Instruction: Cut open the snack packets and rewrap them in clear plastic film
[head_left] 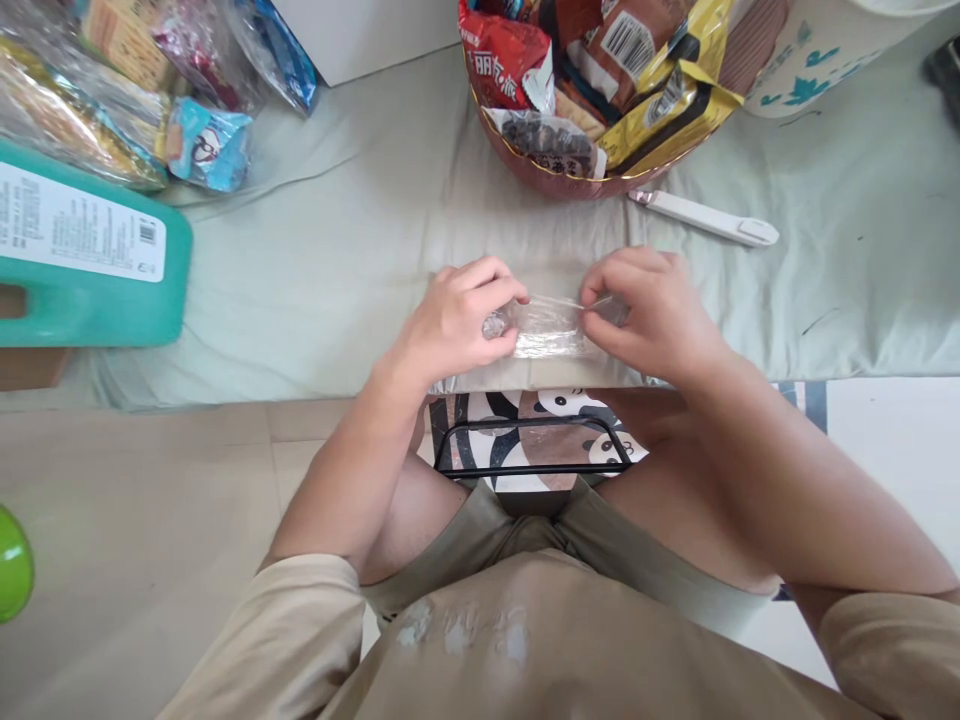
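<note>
A crumpled, shiny piece of clear plastic film (551,325) lies on the pale green cloth near its front edge, between my two hands. My left hand (472,312) is curled round its left end, thumb and fingers on the plastic. At the other end my right hand (649,310) pinches the film between thumb and fingers, and a thin fold stretches between the hands. Whether something is wrapped inside cannot be made out. Beyond my right hand, a white box cutter (709,218) lies by the bowl.
A brown gold-rimmed bowl (536,183) of packaged snacks stands at the back. Beside it is a white patterned tub (832,55). Left are a teal plastic container (176,285) and several snack packets (206,145). The cloth-covered surface (360,250) ends just before my lap.
</note>
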